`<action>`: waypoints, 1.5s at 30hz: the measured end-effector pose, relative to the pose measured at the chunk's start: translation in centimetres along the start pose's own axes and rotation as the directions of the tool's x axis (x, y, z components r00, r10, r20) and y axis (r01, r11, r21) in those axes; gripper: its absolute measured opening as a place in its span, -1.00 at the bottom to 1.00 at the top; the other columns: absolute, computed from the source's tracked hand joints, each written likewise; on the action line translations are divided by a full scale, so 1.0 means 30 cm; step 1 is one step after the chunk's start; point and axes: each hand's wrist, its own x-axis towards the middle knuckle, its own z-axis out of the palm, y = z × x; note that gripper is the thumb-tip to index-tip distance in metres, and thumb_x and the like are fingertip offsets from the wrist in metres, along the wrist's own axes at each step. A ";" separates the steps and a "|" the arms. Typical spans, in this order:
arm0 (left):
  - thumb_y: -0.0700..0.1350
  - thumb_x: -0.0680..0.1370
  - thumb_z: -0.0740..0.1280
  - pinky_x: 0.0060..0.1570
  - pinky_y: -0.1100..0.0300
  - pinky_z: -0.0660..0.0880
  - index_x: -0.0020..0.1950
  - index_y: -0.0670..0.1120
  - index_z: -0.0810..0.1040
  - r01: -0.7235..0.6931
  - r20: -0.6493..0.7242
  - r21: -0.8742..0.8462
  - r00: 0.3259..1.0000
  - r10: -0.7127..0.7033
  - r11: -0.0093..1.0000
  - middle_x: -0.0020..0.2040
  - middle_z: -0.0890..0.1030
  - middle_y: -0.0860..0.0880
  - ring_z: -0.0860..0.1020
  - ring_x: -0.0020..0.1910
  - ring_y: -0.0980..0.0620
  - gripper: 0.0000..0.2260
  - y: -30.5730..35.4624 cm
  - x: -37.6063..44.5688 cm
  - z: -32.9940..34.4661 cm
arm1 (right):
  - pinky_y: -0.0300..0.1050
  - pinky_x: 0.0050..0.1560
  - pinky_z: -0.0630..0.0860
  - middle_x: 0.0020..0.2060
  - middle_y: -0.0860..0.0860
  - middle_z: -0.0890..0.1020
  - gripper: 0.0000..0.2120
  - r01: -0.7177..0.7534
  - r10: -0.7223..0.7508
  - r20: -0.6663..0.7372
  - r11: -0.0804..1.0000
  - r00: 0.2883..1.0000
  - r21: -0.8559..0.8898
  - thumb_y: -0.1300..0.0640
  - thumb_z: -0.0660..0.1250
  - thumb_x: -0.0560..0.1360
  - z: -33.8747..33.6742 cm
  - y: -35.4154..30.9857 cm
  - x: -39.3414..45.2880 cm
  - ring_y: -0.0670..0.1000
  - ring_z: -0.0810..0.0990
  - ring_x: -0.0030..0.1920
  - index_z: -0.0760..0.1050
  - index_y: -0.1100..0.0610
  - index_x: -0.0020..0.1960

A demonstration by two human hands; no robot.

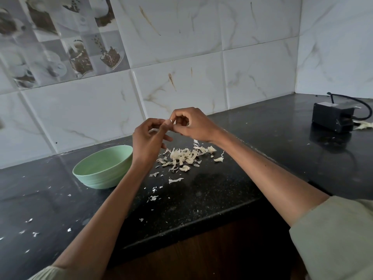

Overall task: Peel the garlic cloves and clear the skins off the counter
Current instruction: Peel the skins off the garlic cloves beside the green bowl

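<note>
Peeling is the step we have in hand: our left hand (150,136) and right hand (189,126) meet above the black counter (212,195), fingers of both curled in around something small and pale at their tips, which we take to be a garlic clove (170,120), though it is too small to be sure. A thin strip of skin (195,142) dangles below the right hand, over the heap of skins (184,156) lying on the counter just right of the green bowl (103,168). What the bowl holds is hidden from us by its near wall. To do this well, we judge we should pinch the clove firmly with the left fingertips and let the right thumbnail lift the skin at one end, pulling in long strips rather than crumbling it. Keeping our hands directly over the heap matters, since loose flakes (153,198) already lie scattered toward the counter's front edge and to the left, and each stray bit means more sweeping later.
</note>
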 end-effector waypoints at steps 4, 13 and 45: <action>0.00 0.58 0.53 -0.31 0.12 0.64 0.08 -0.17 0.69 0.028 -0.035 0.002 0.999 -0.028 1.000 -0.11 0.75 -0.07 0.74 -0.22 -0.07 -0.75 -0.010 0.013 -0.004 | -0.22 -0.23 0.38 -0.30 0.09 0.64 -0.94 0.039 -0.038 0.022 0.998 0.999 -0.055 0.11 0.53 0.53 0.004 0.006 0.000 -0.08 0.47 -0.32 0.70 0.09 -0.04; -0.19 0.60 0.33 -0.24 0.09 0.60 -0.09 0.03 0.70 -0.150 0.036 0.372 0.988 0.147 0.916 -0.19 0.69 0.09 0.68 -0.24 0.05 -0.81 0.008 0.013 -0.023 | -0.14 -0.32 0.40 -0.51 -0.03 0.62 -0.56 -0.131 0.147 0.106 0.981 0.983 -0.144 0.03 0.31 0.66 -0.020 -0.011 -0.020 -0.04 0.42 -0.52 0.67 0.19 -0.32; -0.23 0.48 0.16 -0.30 0.02 0.28 -0.31 -0.16 0.44 0.028 -0.087 0.806 0.994 0.070 0.592 -0.37 0.43 -0.10 0.29 -0.41 -0.12 -0.83 0.050 0.020 -0.092 | -0.37 -0.35 0.33 -0.34 -0.12 0.59 -0.81 0.016 0.096 0.456 0.972 0.885 -0.236 -0.02 0.55 0.52 0.017 0.002 -0.034 -0.23 0.48 -0.41 0.67 0.06 0.03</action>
